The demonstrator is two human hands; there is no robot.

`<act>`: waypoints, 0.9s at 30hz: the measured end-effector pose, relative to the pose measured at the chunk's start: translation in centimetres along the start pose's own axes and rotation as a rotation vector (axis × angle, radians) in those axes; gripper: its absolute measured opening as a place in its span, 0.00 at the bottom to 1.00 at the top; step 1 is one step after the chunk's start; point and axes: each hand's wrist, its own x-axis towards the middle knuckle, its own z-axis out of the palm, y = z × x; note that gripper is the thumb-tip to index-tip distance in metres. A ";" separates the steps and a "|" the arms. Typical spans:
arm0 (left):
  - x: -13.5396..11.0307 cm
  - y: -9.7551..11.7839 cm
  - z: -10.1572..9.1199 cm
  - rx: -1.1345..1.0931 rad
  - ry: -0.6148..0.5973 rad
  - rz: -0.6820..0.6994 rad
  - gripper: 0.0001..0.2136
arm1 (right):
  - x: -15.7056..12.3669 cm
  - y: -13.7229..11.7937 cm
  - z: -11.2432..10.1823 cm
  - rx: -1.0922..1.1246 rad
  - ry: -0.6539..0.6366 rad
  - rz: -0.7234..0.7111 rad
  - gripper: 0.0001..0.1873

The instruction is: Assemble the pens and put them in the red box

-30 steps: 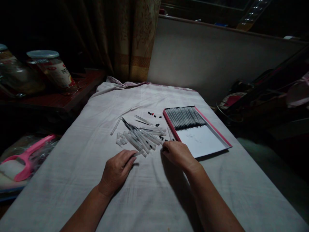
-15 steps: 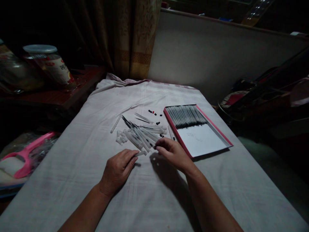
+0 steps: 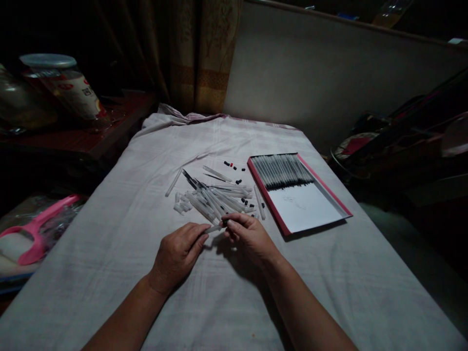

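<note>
My left hand pinches a short translucent pen part, likely a barrel or cap, its open end pointing right. Between the thumb and index finger of my right hand is a small black plug, right at that end of the pen part; whether they touch I cannot tell. Just beyond my hands lies a pile of clear pen barrels, some with dark refills. Short clear caps sit at its left. Several black plugs and one red plug are scattered behind and to the right.
A shallow red-edged box holds a row of assembled pens at its far end. White cloth covers the table. To the left are a lidded jar on a wooden surface and a pink-handled thing.
My right hand has moved left from beside the pile, bringing a black plug up to the pen part. My left hand stays nearly in place. The view has shifted slightly.
</note>
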 end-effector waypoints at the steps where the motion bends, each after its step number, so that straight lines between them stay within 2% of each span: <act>1: 0.0 0.0 0.0 -0.003 0.003 -0.001 0.09 | 0.0 0.2 0.0 -0.014 0.001 -0.005 0.16; 5: -0.1 0.0 0.1 -0.002 0.000 -0.007 0.09 | 0.0 0.6 -0.2 -0.119 -0.003 -0.029 0.13; 7: -0.2 -0.1 0.2 0.015 -0.012 -0.013 0.09 | -0.1 0.6 -0.3 -0.226 -0.008 -0.088 0.11; 10: -0.3 -0.3 0.3 0.043 -0.023 -0.011 0.09 | -0.3 0.4 -0.4 -0.492 -0.018 -0.324 0.07; 13: -0.5 -0.5 0.4 0.044 -0.025 -0.007 0.10 | -0.4 0.3 -0.6 -0.758 -0.046 -0.601 0.09; 16: -0.6 -0.7 0.5 0.037 -0.019 0.003 0.10 | -0.3 0.5 -0.8 -0.944 -0.058 -0.738 0.09; 19: -0.6 -0.7 0.5 0.027 -0.040 0.015 0.09 | -0.2 0.8 -1.1 -1.131 -0.037 -0.741 0.11; 22: -0.6 -0.6 0.5 0.024 -0.072 0.013 0.09 | -0.2 0.8 -1.3 -1.248 -0.050 -0.662 0.18; 27: -0.4 -0.4 0.4 0.022 -0.090 0.001 0.09 | -0.8 0.1 -1.3 -1.120 -0.117 -0.547 0.09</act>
